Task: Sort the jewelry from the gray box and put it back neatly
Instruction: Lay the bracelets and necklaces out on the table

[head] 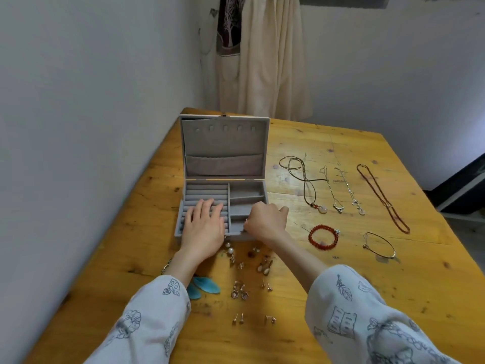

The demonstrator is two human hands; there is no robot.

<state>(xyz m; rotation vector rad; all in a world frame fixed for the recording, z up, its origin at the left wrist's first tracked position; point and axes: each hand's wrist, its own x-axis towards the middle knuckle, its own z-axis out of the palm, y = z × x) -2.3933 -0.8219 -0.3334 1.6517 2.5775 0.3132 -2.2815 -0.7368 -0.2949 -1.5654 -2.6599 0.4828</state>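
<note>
My left hand [203, 224] flat and open on gray box [225, 143] ring rolls; right hand [265, 222] curled at the front compartment, can't tell what it holds.

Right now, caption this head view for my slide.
Both hands rest on the open gray box, jewelry sorted around it.

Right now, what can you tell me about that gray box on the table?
The gray box stands open near the table's left edge, lid upright with a small clasp on top. It looks velvet-lined. The lid's inside has a row of small tabs and a slack pocket. The base holds ring-roll ridges on the left and plain compartments on the right, seemingly empty. The left hand lies flat on the ridges; the right hand rests at the front right compartment.
</note>
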